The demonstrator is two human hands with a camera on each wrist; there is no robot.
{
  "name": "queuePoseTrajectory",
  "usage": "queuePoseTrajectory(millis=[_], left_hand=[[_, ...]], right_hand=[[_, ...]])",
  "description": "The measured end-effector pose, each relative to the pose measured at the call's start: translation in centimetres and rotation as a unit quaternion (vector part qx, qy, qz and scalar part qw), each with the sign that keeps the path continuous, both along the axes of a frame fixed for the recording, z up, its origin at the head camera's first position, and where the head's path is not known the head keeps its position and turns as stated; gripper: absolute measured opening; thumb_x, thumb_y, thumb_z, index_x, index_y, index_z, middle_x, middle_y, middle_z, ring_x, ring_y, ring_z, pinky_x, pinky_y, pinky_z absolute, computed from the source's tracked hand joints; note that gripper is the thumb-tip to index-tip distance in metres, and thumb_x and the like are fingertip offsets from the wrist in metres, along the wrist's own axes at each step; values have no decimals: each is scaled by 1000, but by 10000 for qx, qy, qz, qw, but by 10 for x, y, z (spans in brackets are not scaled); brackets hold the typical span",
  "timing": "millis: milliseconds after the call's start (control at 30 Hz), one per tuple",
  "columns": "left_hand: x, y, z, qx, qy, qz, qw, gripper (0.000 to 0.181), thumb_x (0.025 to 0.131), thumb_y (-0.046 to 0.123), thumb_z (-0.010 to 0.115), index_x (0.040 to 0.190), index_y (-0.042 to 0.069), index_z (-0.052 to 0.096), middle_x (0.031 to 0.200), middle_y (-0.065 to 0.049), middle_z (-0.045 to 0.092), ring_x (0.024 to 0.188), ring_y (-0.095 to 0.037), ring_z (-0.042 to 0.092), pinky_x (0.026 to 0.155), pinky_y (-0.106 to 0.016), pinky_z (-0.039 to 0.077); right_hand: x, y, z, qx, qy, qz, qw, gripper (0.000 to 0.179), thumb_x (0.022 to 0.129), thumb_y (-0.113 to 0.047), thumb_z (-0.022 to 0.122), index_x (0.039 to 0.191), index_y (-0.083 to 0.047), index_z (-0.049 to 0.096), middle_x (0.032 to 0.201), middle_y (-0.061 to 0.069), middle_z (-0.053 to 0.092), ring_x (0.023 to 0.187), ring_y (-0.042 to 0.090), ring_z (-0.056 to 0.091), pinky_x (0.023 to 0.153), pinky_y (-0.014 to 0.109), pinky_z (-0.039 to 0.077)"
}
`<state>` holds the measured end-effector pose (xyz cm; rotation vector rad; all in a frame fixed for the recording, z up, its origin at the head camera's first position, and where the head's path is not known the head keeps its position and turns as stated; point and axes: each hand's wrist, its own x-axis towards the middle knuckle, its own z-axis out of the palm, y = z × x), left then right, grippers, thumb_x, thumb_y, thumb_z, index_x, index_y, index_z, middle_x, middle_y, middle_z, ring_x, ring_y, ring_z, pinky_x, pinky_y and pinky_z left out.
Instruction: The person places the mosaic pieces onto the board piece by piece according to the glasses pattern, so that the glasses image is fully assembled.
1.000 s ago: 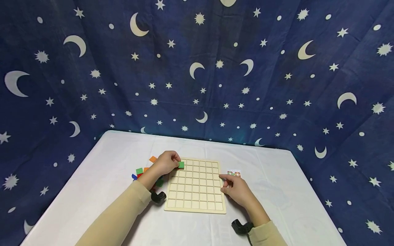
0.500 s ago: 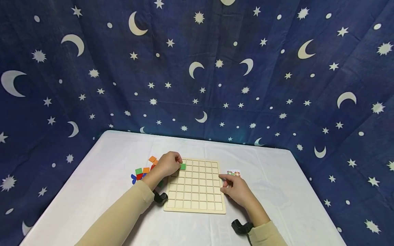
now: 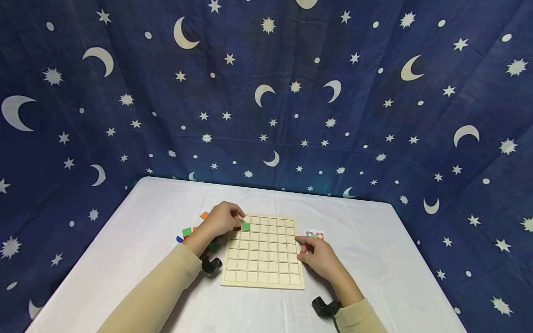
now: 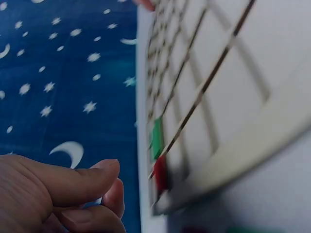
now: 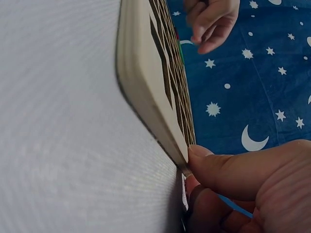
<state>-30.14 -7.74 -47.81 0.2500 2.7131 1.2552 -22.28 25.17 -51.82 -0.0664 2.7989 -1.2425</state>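
1. We see a person at work over a square wooden board [image 3: 262, 286], which lies on the white table [image 3: 366, 245]; its surface is divided by thin ridges into many small square cells.
2. The left hand [image 3: 222, 219] is above the far left corner of this board. Its thumb and fingers are loosely curled, and we notice nothing held between them.
3. Just beside its fingertips there is a green tile [image 3: 246, 226]. In the left wrist view we find a red tile [image 4: 161, 177] next to it, nearer to the board's left side. Whether both lie fully flat in their cells, we cannot tell.
4. The right hand [image 3: 319, 255] touches the right edge of the board with thumb and index finger, which are spread apart along it — it does not close around the frame. The other fingers bend inward below.
5. Behind the right hand, near the board, we see a small printed card [image 3: 315, 233], partly covered by this hand.
6. At the left of the board lie loose pieces, partly hidden by the left arm: we distinguish an orange piece [image 3: 204, 215], a green piece [image 3: 186, 231] and a blue piece [image 3: 179, 239].
7. Beyond the table hangs a dark blue curtain [image 3: 291, 115] with pale moons and stars.
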Motion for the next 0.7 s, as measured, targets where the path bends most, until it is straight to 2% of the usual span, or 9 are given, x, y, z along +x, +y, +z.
queuePoseTrajectory(millis=[133, 233, 367, 467, 600, 700], left_hand=[[-1, -23, 10, 303, -105, 158, 9994, 18, 94, 4, 74, 110, 6, 80, 91, -6, 68, 85, -21, 59, 72, -31, 48], [-1, -39, 12, 322, -204, 268, 9989, 18, 94, 4, 75, 111, 5, 80, 91, -7, 67, 86, -22, 59, 73, -31, 48], [3, -52, 7, 172, -427, 451, 9979, 19, 93, 4, 74, 112, 7, 80, 92, -8, 67, 85, -23, 58, 72, -31, 48], [5, -59, 2, 102, -556, 471, 9973, 20, 93, 4, 73, 111, 8, 80, 92, -8, 67, 84, -23, 58, 70, -30, 49], [8, -68, -4, 50, -609, 456, 9971, 18, 92, 3, 75, 108, 8, 80, 92, -8, 68, 83, -22, 59, 70, -30, 50], [10, -76, -7, 10, -645, 624, 9960, 17, 92, 1, 75, 107, 7, 80, 94, -9, 71, 80, -22, 61, 69, -29, 54]], right_hand=[[-1, 0, 2, 66, -6, 5, 10000, 53, 87, -2, 84, 137, -13, 72, 84, -1, 62, 61, 14, 55, 52, 26, 46], [-3, 1, 1, 118, -12, 21, 9999, 53, 87, -2, 84, 138, -13, 72, 83, -2, 63, 61, 14, 55, 52, 26, 45], [-3, 1, 1, 140, -25, 24, 9999, 53, 87, -2, 84, 138, -14, 72, 83, -2, 63, 61, 14, 55, 52, 26, 45], [-2, 1, 2, 134, -55, -38, 9999, 53, 87, -2, 83, 138, -14, 72, 84, -1, 63, 62, 14, 54, 53, 26, 44], [0, -1, 2, 99, -72, -64, 9999, 53, 88, -1, 83, 138, -13, 72, 84, -1, 62, 62, 14, 54, 52, 25, 45], [1, -2, 1, 67, -44, -20, 10000, 52, 88, -1, 83, 138, -12, 72, 84, -1, 63, 62, 13, 53, 52, 26, 45]])
